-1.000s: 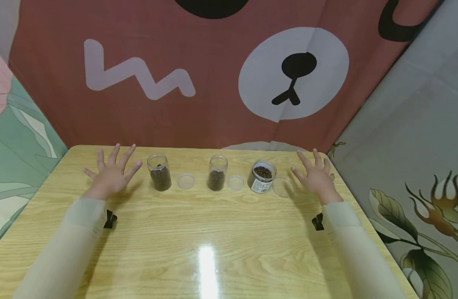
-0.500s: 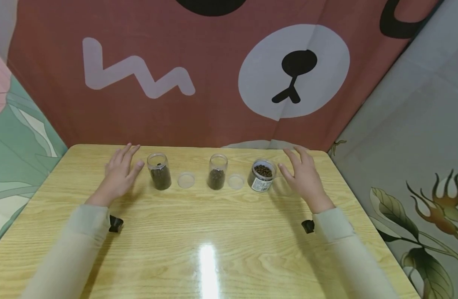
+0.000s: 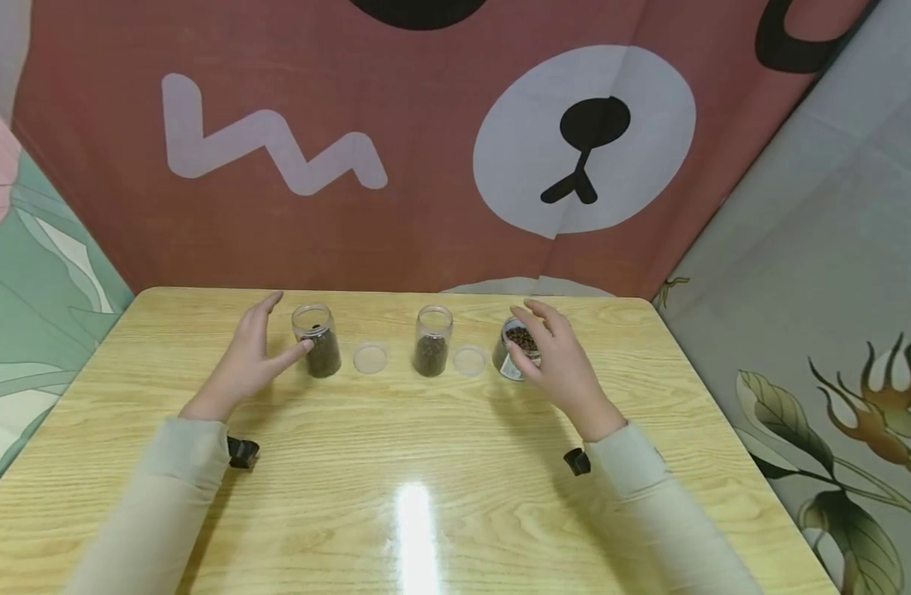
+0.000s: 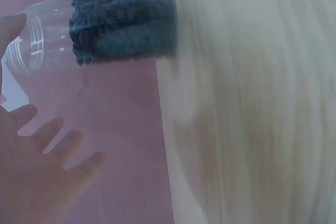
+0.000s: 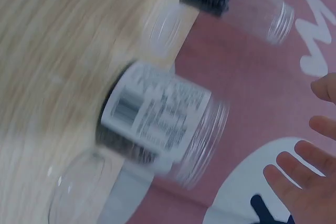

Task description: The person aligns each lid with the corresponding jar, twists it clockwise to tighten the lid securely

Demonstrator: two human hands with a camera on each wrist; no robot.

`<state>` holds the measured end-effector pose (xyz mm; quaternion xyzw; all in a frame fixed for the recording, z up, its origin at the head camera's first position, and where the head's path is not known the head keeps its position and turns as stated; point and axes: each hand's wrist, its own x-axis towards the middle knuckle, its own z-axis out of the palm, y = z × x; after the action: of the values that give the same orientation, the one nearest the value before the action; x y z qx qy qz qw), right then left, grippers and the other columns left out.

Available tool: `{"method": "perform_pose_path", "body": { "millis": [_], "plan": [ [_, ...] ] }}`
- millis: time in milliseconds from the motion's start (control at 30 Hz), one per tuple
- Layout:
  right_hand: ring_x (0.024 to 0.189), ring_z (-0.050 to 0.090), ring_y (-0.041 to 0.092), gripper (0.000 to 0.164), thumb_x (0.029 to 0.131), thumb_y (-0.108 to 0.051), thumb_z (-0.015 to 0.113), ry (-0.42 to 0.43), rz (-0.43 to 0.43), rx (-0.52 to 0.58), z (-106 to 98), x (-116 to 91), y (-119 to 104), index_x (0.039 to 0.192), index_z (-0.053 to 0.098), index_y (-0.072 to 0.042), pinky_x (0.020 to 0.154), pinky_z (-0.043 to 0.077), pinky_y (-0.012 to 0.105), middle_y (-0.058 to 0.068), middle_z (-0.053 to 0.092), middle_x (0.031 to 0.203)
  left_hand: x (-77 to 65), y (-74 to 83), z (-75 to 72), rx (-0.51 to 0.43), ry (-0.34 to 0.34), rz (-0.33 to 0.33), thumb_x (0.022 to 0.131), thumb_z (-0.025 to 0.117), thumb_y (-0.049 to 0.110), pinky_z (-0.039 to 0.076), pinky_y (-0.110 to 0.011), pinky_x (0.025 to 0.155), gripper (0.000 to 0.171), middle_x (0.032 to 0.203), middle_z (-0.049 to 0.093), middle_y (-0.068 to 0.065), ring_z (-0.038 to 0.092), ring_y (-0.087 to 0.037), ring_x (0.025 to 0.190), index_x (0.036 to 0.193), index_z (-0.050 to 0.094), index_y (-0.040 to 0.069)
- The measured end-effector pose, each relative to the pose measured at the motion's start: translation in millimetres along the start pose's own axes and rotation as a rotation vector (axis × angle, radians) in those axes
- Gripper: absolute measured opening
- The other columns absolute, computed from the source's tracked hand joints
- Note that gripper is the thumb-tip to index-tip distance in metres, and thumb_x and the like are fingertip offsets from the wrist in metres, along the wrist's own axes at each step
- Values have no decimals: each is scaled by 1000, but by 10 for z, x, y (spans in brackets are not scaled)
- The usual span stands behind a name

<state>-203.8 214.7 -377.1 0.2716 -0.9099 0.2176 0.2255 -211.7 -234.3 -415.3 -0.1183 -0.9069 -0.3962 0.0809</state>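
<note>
My left hand (image 3: pixel 250 355) is at the left of a tall clear jar (image 3: pixel 323 357) mostly filled with dark pieces. Its thumb overlaps the jar in the head view; in the left wrist view the fingers are spread and the thumb tip is by the jar's mouth, contact unclear. My right hand (image 3: pixel 563 364) hovers over a wide labelled jar (image 3: pixel 503 357) of brown pieces, partly covering it. The right wrist view shows that hand's fingers (image 5: pixel 294 169) apart from the wide jar's rim. Between them stands another tall clear jar (image 3: pixel 430 357), about half full. All the jars lack lids.
Two clear round lids (image 3: pixel 369 359) lie flat between the jars. A larger clear lid (image 5: pixel 79 190) lies beside the wide jar, hidden by my hand in the head view. The wooden table (image 3: pixel 336 479) ends at a printed red cloth (image 3: pixel 426 231) behind the jars.
Both hands have moved inward from the table's sides, the left to the left tall jar and the right over the wide jar. Their fingers are less spread. The jars have stayed in place.
</note>
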Motion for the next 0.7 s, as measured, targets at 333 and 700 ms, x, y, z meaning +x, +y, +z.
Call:
{"method": "perform_pose_path", "body": {
  "millis": [333,700],
  "plan": [
    [127,51,35,49,95,-16,72,0,-21,166,227,24,-261,140,56,-3,102,48,54,17,52,139,16,41,97,-100,-8,2,95,74,31,28,-67,114,98,160,20,-31,23,-50,145,161,9,-1],
    [120,58,29,43,94,-12,73,-18,-93,250,479,46,-501,133,59,0,91,57,37,16,57,133,21,56,154,-160,-24,-24,96,73,26,33,-67,112,95,156,27,-32,30,-50,142,160,9,-3]
  ]
}}
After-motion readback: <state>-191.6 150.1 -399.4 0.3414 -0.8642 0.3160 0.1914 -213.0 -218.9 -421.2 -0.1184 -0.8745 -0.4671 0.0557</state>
